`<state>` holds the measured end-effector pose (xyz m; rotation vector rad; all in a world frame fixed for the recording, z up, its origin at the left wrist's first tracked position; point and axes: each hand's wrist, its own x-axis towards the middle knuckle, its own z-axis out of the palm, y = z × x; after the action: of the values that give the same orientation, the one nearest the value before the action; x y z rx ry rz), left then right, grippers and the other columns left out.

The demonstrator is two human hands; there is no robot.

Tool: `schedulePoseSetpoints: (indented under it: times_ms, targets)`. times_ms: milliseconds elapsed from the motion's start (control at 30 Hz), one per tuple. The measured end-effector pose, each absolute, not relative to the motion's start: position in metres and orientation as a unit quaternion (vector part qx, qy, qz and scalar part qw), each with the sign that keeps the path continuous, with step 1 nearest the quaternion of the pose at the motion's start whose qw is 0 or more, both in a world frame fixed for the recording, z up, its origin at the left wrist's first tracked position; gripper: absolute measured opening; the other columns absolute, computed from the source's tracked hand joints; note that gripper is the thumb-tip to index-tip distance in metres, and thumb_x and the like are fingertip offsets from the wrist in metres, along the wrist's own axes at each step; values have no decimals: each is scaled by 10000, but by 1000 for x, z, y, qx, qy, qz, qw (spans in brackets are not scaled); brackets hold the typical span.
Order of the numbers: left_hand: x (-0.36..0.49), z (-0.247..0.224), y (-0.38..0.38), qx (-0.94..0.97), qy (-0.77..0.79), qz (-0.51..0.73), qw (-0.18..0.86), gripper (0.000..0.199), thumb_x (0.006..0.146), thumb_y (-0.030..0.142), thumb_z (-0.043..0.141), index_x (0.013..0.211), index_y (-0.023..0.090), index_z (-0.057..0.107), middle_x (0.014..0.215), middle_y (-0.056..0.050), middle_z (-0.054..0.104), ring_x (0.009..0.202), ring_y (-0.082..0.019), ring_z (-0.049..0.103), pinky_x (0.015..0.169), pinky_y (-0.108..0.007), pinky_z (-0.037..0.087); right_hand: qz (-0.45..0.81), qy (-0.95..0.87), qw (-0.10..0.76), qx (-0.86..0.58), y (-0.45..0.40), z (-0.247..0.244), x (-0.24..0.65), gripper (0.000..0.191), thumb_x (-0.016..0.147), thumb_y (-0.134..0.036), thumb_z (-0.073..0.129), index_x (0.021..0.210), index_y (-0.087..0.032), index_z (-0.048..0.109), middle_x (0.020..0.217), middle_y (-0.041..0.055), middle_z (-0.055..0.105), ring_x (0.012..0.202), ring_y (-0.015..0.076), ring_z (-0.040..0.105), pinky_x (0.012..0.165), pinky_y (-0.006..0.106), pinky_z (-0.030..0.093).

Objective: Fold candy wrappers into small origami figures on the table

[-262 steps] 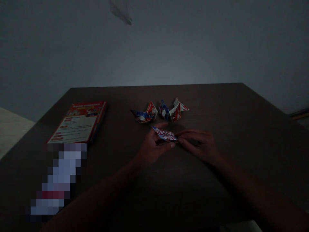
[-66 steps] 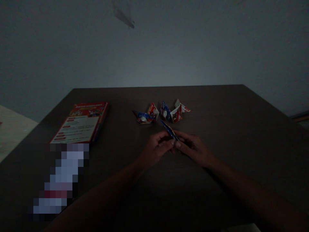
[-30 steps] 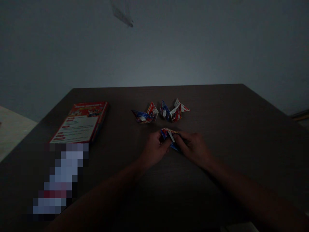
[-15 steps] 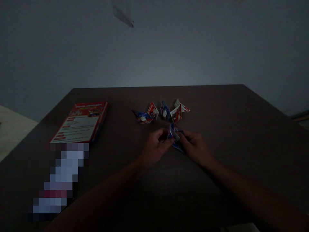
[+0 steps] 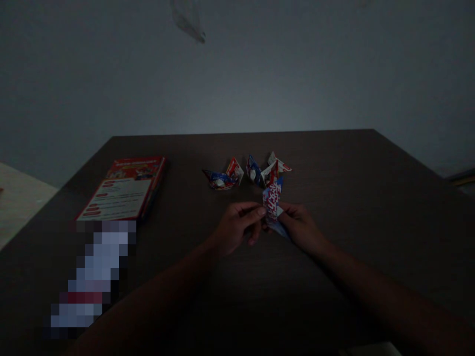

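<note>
Between my hands is a piece of folded printed paper point(image 5: 272, 201), blue with red and white lettering. My right hand point(image 5: 303, 228) pinches its right side, the fingertips partly hidden behind it. At its left edge, the thumb and fingers of my left hand point(image 5: 237, 226) close on the paper. Just beyond stand two folded paper boats: a blue and red one point(image 5: 222, 180) on the left, and a blue, red and white one point(image 5: 270, 173) on the right, whose front the held paper partly overlaps.
A stack of red and white printed sheets or booklets point(image 5: 120, 190) lies on the left of the dark wooden table point(image 5: 345, 173). A blurred-out pale object point(image 5: 102, 267) is nearer me. The wall point(image 5: 260, 74) rises behind the table, with a clear plastic item point(image 5: 188, 22) on it.
The held paper has turned so its lettered face shows and it stands taller. My left fingers have loosened and shifted slightly at its edge. The two boats have stayed put.
</note>
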<state>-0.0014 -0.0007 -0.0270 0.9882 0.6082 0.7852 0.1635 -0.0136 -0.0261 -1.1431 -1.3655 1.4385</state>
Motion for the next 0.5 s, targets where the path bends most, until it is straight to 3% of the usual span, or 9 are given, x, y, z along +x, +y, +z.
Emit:
schedulePoseSetpoints:
  times_ms: [167, 267, 367, 500]
  targets:
    - [-2, -27, 1, 419, 305, 411, 750, 222, 828, 340, 580, 714, 154, 532, 373, 82, 455, 286, -51, 373, 369, -192, 312, 365, -592, 505, -511, -15, -26, 178, 277, 826, -351, 594, 1027, -177, 673, 821, 41, 688, 707, 150, 621, 624, 254, 478]
    - [-2, -28, 2, 425, 310, 409, 746, 226, 827, 339, 582, 705, 155, 534, 375, 80, 458, 286, -52, 374, 365, -193, 304, 241, -684, 495, -478, -18, -22, 182, 256, 796, -256, 639, 1040, -198, 690, 831, 43, 701, 678, 140, 625, 622, 255, 488]
    - [-2, -30, 0, 447, 315, 388, 742, 207, 831, 334, 578, 755, 142, 582, 387, 67, 482, 288, -54, 391, 353, -190, 282, 218, -729, 488, -427, -19, -19, 182, 216, 799, -202, 628, 997, -201, 713, 760, 39, 700, 634, 135, 628, 562, 238, 486]
    - [-2, -31, -2, 474, 309, 368, 738, 212, 843, 336, 562, 853, 132, 620, 404, 55, 509, 299, -59, 417, 357, -187, 295, 284, -696, 489, -443, -18, -23, 181, 207, 819, -210, 604, 988, -222, 723, 760, 34, 712, 678, 151, 655, 572, 240, 504]
